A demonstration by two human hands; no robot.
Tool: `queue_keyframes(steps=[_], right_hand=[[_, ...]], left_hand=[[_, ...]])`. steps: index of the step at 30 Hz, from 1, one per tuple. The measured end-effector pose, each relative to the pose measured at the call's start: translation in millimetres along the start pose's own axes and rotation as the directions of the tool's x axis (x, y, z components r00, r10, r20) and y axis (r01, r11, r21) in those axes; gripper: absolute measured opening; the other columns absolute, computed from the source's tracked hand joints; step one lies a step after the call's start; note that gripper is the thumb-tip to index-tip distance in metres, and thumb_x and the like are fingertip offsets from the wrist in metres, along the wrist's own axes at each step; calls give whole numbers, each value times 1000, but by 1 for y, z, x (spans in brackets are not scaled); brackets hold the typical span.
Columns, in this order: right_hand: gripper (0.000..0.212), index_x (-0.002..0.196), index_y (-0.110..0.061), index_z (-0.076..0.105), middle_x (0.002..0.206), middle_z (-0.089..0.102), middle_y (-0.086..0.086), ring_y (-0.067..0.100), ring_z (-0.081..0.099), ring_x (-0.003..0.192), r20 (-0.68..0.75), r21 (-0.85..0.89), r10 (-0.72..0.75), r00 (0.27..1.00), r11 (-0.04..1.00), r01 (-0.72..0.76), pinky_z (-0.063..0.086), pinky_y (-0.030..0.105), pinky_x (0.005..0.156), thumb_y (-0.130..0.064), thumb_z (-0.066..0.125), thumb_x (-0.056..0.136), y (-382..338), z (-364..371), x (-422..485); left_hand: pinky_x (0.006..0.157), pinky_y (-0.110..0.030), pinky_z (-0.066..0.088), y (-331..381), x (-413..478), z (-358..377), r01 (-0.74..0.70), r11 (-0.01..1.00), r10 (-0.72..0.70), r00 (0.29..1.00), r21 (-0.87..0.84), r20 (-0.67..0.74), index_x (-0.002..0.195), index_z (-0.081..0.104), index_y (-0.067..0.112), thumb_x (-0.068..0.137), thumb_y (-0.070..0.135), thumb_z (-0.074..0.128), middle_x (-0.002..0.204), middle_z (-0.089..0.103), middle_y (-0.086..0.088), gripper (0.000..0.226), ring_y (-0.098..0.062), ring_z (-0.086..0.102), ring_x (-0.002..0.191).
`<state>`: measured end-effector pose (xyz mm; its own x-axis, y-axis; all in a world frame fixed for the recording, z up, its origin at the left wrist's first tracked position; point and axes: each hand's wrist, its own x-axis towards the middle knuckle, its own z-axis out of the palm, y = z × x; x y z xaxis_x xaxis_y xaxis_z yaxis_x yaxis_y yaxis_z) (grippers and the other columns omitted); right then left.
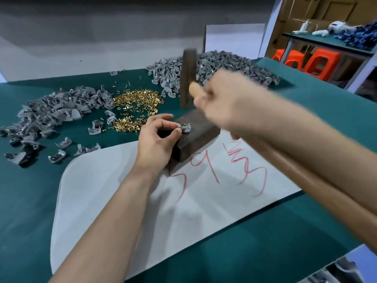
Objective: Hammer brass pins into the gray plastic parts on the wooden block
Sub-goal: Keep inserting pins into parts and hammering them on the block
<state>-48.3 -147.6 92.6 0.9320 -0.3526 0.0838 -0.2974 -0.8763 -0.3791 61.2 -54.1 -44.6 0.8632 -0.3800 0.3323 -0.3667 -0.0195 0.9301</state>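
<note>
A dark wooden block (201,132) lies on a gray mat in the middle of the table. One gray plastic part (185,127) with a brass pin in it sits on the block's top. My left hand (157,137) pinches that part between thumb and forefinger. My right hand (224,101), blurred, grips a hammer by its wooden handle. The dark hammer head (187,78) hangs upright above the block, clear of the part.
Loose brass pins (136,105) are heaped left of the block. Piles of gray plastic parts lie at the far left (53,115) and at the back (214,68). The gray mat (122,201) bears red writing. Orange stools (322,62) and a shelf stand at the right.
</note>
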Motion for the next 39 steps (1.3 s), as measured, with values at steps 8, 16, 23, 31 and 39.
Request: queue_keyframes(steps=[8,16,23,31,39], right_hand=[[37,64,-14,41,61,47,4,16,51,33,33,-42,-53,998,998,54,34,20,29,-23,40,100,-5,3,2],[36,63,-15,36,69,42,-2,14,44,49,58,-73,7,998,997,-3,38,26,41,-23,40,98,-3,9,2],[35,64,-16,37,65,45,5,21,49,47,29,-81,34,999,996,-32,33,25,40,-25,40,97,3,11,1],[38,61,-18,33,64,37,-3,17,39,53,44,-121,7,999,993,-1,37,31,59,-27,42,97,4,15,-4],[35,63,-19,32,66,37,-3,14,38,52,28,-121,13,1000,993,-10,38,29,56,-26,41,97,11,15,-4]], left_hand=[[87,-8,41,-2,0,1,-10,1000,11,1000,0,-5,74,66,13,83,0,70,103,57,10,16,5,55,96],[83,-4,41,-3,1,1,8,1000,-8,1000,-12,12,74,67,15,84,1,70,102,56,15,17,15,54,90],[87,-7,41,-1,1,1,13,1000,-13,1000,-12,10,74,67,14,84,0,69,104,57,9,18,14,54,91],[84,-6,42,-1,0,2,19,1000,-19,1000,-3,16,72,66,18,83,0,70,100,58,15,21,15,55,87],[81,-14,47,4,-4,3,-17,1000,18,998,18,-53,73,61,23,84,0,66,93,66,12,26,6,60,82]])
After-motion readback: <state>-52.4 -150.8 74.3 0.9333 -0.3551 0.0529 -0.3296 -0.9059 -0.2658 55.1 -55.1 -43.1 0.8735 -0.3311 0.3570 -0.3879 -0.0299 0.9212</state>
